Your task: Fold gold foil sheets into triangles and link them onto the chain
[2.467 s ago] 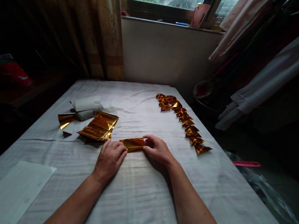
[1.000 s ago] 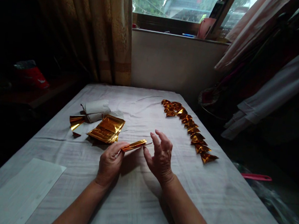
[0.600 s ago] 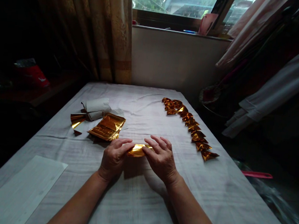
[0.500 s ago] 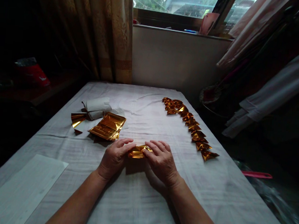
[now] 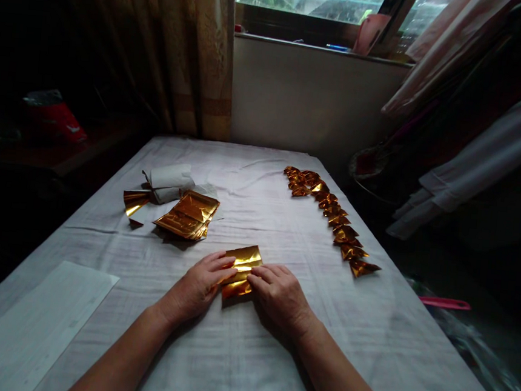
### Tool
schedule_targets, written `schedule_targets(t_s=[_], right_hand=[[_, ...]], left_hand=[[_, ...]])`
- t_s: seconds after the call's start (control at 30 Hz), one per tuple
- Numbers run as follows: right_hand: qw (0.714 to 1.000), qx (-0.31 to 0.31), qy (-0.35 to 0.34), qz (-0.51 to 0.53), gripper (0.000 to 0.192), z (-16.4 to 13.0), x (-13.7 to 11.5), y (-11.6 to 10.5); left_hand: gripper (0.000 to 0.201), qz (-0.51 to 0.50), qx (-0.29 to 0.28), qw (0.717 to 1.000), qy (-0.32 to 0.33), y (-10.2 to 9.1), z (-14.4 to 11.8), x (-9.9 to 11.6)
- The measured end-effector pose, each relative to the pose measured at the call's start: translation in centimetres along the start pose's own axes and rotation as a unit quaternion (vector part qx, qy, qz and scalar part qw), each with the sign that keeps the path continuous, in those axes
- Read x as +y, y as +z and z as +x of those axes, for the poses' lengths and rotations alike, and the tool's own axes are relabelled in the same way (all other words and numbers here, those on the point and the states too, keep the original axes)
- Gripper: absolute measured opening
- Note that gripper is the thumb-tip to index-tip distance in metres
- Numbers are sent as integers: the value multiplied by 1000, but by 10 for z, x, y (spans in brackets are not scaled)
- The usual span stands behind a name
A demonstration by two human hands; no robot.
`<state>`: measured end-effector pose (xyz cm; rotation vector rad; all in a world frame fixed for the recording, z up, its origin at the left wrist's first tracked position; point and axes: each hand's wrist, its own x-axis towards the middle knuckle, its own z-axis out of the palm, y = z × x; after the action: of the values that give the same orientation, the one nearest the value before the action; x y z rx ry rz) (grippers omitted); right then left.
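Observation:
A creased sheet of gold foil paper lies between my hands near the middle of the table. My left hand grips its left edge, fingers on top. At the opposite edge, my right hand pinches the sheet between thumb and fingers. Crosswise folds show across the shiny surface, and the sheet is spread fairly flat. Beyond my left hand rests a stack of gold foil sheets. Folded gold foil pieces form a curving row along the table's right side.
White paper wrapping and a gold scrap lie behind the stack. A pale sheet covers the near left of the cloth-covered table. Clothes hang at right; a pink cup stands on the windowsill.
The gold sheet, a narrow folded strip earlier, is now opened out wider and lower. Both hands have come down slightly with it, and the camera view has shifted a little.

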<state>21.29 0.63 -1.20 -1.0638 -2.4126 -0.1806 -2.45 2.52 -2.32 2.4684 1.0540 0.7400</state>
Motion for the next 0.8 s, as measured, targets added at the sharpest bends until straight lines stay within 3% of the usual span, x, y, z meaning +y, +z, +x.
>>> schedule_targets(t_s=[0.23, 0.3, 0.37, 0.53, 0.8], right_hand=[[999, -12, 51, 11, 12, 1, -7, 2], [998, -16, 56, 20, 13, 2, -8, 1], [998, -20, 60, 30, 13, 2, -8, -1], [994, -21, 72, 74, 15, -2, -1, -2], [971, 17, 183, 150, 10, -6, 20, 6]], left_hand=[[64, -13, -89, 996, -23, -19, -3, 23], [69, -6, -89, 996, -27, -20, -3, 29], [63, 10, -79, 997, -21, -20, -2, 33], [11, 69, -13, 997, -31, -12, 2, 29], [11, 93, 62, 987, -118, 0, 3, 29]])
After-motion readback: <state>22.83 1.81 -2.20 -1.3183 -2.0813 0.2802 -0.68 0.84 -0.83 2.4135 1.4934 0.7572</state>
